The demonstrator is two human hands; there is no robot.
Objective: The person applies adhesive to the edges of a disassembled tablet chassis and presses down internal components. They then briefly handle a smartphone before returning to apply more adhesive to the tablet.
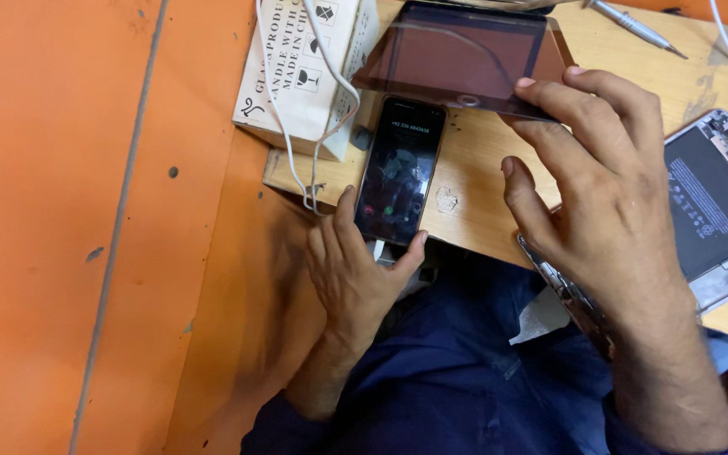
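Observation:
My left hand (354,274) grips the near end of a black smartphone (400,168) that lies on the wooden workbench (473,198); its lit screen shows an incoming call with a red and a green button. My right hand (604,198) is spread, its fingertips holding the near edge of a dark glass tablet panel (463,55) tilted up above the bench. Under my right wrist an opened tablet body (718,211) lies with its black battery exposed.
A white cardboard box (301,67) stands at the bench's left end with white cables (297,126) draped over it. A metal screwdriver (638,25) lies at the back right. The orange wall or floor (86,227) fills the left. My blue trousers (465,371) are below the bench.

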